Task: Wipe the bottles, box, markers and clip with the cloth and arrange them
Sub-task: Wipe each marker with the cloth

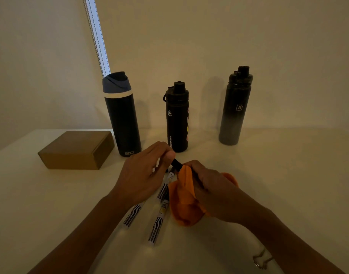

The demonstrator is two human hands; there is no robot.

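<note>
**A:** Status?

**B:** Left hand [144, 175] pinches the dark end of the held marker [176, 163] in its fingers [165, 153]. Right hand [215, 192] has its fingers curled round the orange cloth [184, 200], which wraps the barrel. Both are above mid-desk [51, 204], just in front of the middle bottle [177, 123].

**A:** Risks?

**B:** Cap first. If the left pinch is on the cap and the right pulls along the barrel, the cap may pop and ink the cloth. Too dim to tell where the seam is.

**A:** Others?

**B:** Loose markers [158, 226] lie right under the hands. A cloth tail or wrist brushing them could roll them toward the near edge. The middle bottle is near the left knuckles, so a forward stroke could tip it. The clip [261, 260] sits at the near right edge beside the right forearm and is easy to sweep off.

**A:** Box, other bottles?

**B:** Box [77, 150] is back left with the blue-lidded bottle [123, 123] beside it, and the grey bottle [235, 113] is back right. I judge all three are clear of the stroke.
</note>
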